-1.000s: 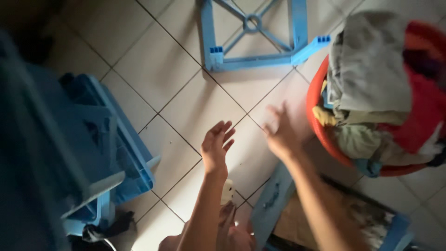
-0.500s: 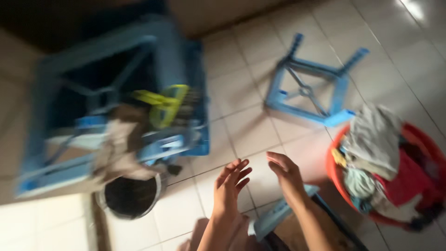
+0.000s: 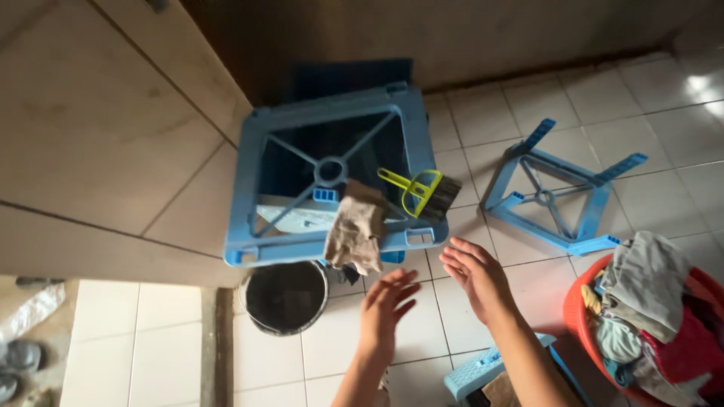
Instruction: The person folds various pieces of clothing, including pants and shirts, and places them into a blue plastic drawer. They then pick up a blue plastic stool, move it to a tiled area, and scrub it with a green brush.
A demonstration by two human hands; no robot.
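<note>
Both hands are hovering empty over the tiled floor [image 3: 332, 354], held out in front of the person. The left hand [image 3: 386, 307] is spreading its fingers loosely, palm down, gripping nothing. The right hand [image 3: 475, 277] is also open, its fingers lying close together and pointing up and to the left, touching nothing.

Just beyond the fingertips of both hands a large blue plastic frame [image 3: 332, 169] is standing against the wall. A crumpled beige cloth [image 3: 354, 234] is draping over its near rail, directly ahead of the left hand and the closest thing to it. A yellow-green hand brush [image 3: 422, 192] with dark bristles is resting on the same rail, just ahead of the right hand. To the left of the left hand, a dark round bucket [image 3: 286, 296] is sitting on the floor partly under the frame.

Further off beyond the right hand a smaller blue frame [image 3: 562, 200] is lying legs-up on the tiles. To the right of that hand a red basket [image 3: 577, 316] is holding a heap of clothes [image 3: 641, 290].

As a judgement, the hands are reaching toward the frame's near rail, with the grasp not yet begun. Taking the cloth would call for the left hand moving forward and closing its fingers on the hanging fold.
</note>
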